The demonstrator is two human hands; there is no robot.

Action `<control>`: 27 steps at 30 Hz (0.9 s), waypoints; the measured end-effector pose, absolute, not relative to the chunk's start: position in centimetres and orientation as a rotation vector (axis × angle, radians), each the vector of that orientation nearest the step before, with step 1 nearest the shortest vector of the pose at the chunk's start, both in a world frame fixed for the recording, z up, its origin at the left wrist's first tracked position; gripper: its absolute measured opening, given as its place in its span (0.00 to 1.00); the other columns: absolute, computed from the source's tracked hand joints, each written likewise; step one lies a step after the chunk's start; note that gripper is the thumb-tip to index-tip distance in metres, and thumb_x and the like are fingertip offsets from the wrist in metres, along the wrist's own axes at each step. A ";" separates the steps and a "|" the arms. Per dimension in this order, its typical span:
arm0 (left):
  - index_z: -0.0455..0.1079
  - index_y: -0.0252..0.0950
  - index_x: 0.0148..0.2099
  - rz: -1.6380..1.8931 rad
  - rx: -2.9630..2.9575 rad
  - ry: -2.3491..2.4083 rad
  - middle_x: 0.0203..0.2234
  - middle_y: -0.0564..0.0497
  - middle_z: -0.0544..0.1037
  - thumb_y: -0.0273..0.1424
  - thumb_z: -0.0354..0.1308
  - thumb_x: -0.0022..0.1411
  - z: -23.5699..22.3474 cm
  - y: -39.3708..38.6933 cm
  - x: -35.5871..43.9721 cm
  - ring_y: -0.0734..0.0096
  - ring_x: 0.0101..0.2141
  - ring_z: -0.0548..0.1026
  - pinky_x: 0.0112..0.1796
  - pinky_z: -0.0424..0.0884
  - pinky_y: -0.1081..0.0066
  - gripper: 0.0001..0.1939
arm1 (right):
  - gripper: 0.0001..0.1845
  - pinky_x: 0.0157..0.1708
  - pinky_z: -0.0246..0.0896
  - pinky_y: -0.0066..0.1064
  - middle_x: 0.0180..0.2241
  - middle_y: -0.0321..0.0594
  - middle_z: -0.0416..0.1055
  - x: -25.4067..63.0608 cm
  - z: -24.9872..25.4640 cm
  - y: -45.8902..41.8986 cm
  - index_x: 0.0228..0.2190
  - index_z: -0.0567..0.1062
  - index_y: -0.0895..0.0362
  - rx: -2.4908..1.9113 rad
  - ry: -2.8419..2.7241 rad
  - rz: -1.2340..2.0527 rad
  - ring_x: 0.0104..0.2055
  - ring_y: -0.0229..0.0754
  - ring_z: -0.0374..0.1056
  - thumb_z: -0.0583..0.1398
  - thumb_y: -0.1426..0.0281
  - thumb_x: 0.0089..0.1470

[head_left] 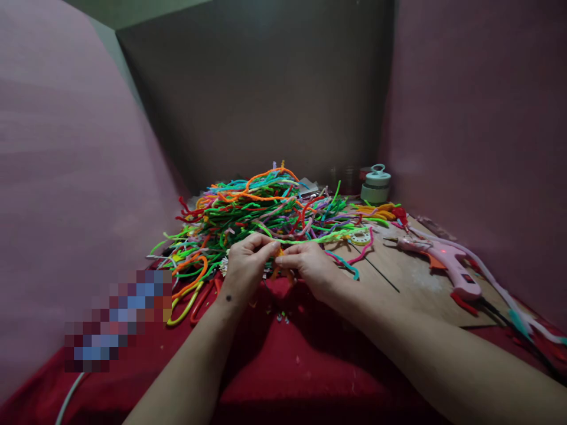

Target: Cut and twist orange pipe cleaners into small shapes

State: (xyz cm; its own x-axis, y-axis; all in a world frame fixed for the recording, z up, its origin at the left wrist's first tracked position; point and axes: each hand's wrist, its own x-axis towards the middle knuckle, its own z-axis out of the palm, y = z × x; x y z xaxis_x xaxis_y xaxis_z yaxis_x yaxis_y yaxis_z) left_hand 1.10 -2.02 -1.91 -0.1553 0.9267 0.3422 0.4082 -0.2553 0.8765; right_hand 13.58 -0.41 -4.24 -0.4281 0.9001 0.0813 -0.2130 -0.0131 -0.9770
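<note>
Evidently close finger work, done just above the red cloth (305,378). Left hand (245,260) and right hand (312,268) meet in front of the heap of pipe cleaners (248,206), both nearly closed, thumb to forefinger, with an orange pipe cleaner (279,254) caught between the two sets of fingertips. Light is dim and the fingers cover much of the piece, so whether it is bent or twisted cannot be told. Judged as handling: one hand does best as a firm anchor, pinching close to the worked spot, while the other makes short, even turns; hard pulls could kink the wire or strip the fuzz. A light green pipe cleaner (316,240) runs just behind the fingertips and might snag; best left outside the pinch. Glue gun (460,271) lies on the board (425,301) at right, red light showing, nozzle toward the heap: forearm better held clear of that tip.
</note>
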 end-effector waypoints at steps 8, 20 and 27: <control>0.68 0.32 0.35 1.080 1.468 1.286 0.23 0.52 0.71 0.42 0.58 0.50 -1.3 -1.8 0.4 0.78 0.20 0.66 0.19 0.59 0.78 0.18 | 0.10 0.18 0.46 0.25 0.15 0.34 0.65 14.2 -3.7 0.5 0.17 0.70 0.61 -0.664 -1.138 1.698 0.16 0.30 0.54 0.63 0.67 0.33; 0.68 0.34 0.27 1.120 2.488 1.684 0.20 0.53 0.69 0.34 0.51 0.57 -2.2 -2.7 0.5 0.75 0.23 0.65 0.27 0.59 0.74 0.10 | 0.12 0.14 0.44 0.24 0.10 0.29 0.58 14.2 -3.7 0.6 0.13 0.62 0.58 -0.892 -1.252 1.429 0.13 0.29 0.51 0.60 0.70 0.39; 0.68 0.35 0.29 1.358 2.592 1.656 0.23 0.52 0.71 0.33 0.52 0.58 -2.4 -2.9 0.8 0.74 0.26 0.67 0.31 0.62 0.73 0.08 | 0.11 0.15 0.43 0.24 0.11 0.29 0.59 14.1 -3.4 0.5 0.14 0.64 0.59 -0.819 -1.144 1.440 0.14 0.28 0.51 0.61 0.70 0.37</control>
State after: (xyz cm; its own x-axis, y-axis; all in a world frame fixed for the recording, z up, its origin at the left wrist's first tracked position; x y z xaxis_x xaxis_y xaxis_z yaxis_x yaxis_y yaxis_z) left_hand 0.78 -2.91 -2.37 0.1983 0.6620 0.7228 0.8385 -0.4964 0.2246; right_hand 14.15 0.47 -3.45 -0.1918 0.9765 0.0984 -0.3160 0.0335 -0.9482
